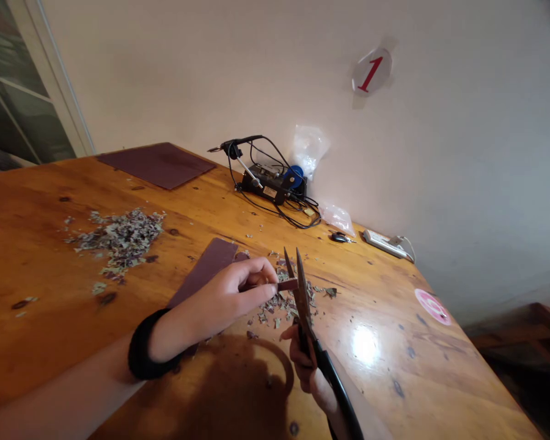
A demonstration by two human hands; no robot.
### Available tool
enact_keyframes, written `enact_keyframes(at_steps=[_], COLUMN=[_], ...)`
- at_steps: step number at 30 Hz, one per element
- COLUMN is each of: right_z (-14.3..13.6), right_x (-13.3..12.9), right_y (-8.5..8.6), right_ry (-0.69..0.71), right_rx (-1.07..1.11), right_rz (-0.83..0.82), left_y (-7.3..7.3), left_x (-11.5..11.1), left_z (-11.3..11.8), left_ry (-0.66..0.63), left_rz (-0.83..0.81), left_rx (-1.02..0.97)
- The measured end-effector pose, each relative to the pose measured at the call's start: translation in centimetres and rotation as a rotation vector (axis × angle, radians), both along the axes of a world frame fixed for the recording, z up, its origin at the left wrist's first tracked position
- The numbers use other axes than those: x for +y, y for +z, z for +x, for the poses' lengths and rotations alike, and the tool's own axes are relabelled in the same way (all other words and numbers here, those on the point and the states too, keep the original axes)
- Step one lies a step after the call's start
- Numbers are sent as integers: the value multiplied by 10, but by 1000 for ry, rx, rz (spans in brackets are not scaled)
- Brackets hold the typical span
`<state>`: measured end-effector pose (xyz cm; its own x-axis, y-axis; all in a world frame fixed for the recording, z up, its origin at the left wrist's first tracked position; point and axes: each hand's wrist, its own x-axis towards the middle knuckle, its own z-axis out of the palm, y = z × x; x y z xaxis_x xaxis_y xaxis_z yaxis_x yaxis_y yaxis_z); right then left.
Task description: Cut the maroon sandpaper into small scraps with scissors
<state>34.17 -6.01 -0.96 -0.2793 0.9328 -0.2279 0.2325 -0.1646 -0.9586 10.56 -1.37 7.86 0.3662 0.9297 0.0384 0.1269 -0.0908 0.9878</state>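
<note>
My left hand (238,292) pinches a narrow dark maroon strip (288,285) between thumb and fingers. The strip's free end lies between the parted blades of black-handled scissors (305,299). My right hand (309,373) is wrapped round the scissors' handles, blades pointing away from me. Beneath the blades a scatter of small grey and maroon scraps (282,300) covers the wooden table (376,391). A larger maroon sheet (206,269) lies flat under and behind my left hand, partly hidden by it.
A bigger heap of scraps (123,237) sits at the left. Toward the back lie a maroon sheet (165,164), a black soldering station (268,183) with cables, plastic bags (309,150) and a power strip (385,243). A round pink sticker (432,306) is near the right edge.
</note>
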Motion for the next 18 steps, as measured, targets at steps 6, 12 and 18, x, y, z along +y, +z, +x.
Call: enact_keyframes(at_steps=[6, 12, 18], right_z=[0, -5, -9], right_x=[9, -10, -19], right_y=[-15, 16, 37], right_ry=[-31, 18, -1], right_rx=[29, -5, -34], right_rz=[-16, 94, 90], left_y=[-2, -3, 0], left_x=[2, 3, 0], left_z=[-1, 1, 0], left_ry=[1, 13, -1], left_rz=[10, 7, -4], left_rx=[-21, -34, -34])
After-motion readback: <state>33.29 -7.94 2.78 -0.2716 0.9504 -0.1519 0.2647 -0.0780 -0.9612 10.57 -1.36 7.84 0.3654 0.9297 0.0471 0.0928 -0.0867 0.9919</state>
